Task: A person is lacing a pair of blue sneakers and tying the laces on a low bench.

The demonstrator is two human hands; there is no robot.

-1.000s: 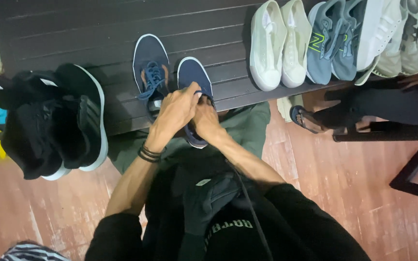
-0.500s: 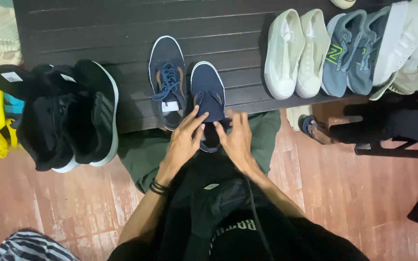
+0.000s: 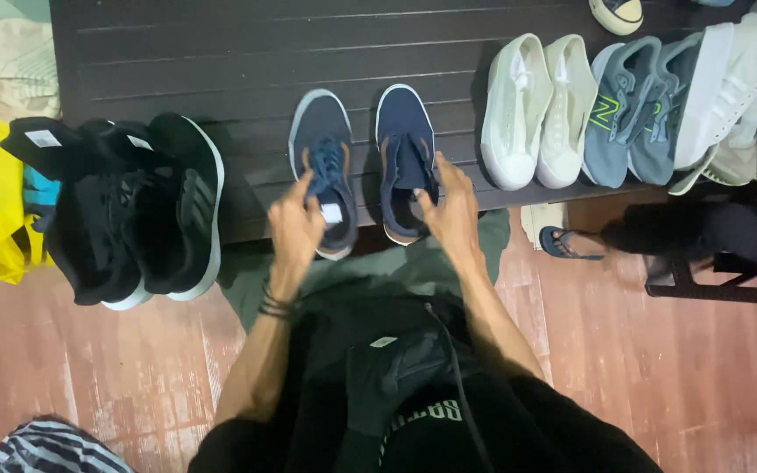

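Left hand (image 3: 295, 226) pinches the heel and white tag of the left navy sneaker (image 3: 321, 158); right hand (image 3: 450, 210), fingers spread open, rests on the heel of the right navy sneaker (image 3: 405, 149). Both sneakers stand side by side at the near edge of the dark slatted surface (image 3: 221, 61), black shoes (image 3: 146, 206) at 9 o'clock, white sneakers (image 3: 536, 109) at 3 o'clock.

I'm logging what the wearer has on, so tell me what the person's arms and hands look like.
Both forearms are bare, with no gloves or rings that can be made out. The left hand has a stack of thin dark bands at its wrist. The right hand and its wrist are unadorned. Black short sleeves cover the upper arms.
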